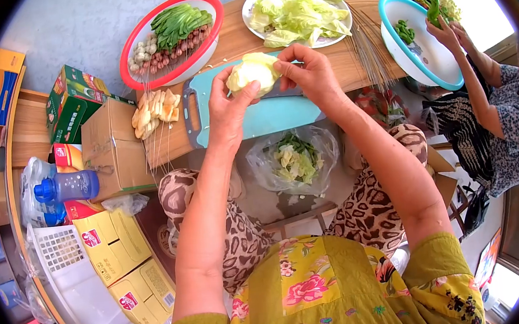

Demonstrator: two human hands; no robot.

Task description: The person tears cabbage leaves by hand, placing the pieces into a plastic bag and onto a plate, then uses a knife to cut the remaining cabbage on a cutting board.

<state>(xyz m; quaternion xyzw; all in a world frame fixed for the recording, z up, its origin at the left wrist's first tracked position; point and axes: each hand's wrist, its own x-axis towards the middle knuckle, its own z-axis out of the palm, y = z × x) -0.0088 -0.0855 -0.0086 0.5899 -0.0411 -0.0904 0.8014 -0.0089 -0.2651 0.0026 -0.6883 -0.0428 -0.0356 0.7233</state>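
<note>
A small pale green-yellow cabbage head (250, 74) is held up over the cutting board. My left hand (227, 106) wraps round its left side and underside, thumb across the front. On the other side, my right hand (313, 74) pinches the cabbage's right edge between thumb and fingers. Below both hands lies the light blue cutting board (280, 116). A dark flat blade-like shape (277, 90) rests on it, partly hidden by my hands. Behind the board stands a white plate (250, 7) heaped with loose cabbage leaves (309, 19).
A red-rimmed basin (213, 50) holds skewered vegetables. Skewered tan pieces (155, 111) lie left of the board, and bare metal skewers (372, 47) lie right. A bag of trimmings (262, 160) sits below. Another person's hands (446, 33) hold greens over a blue-rimmed basin (391, 30). Boxes (109, 141) stand left.
</note>
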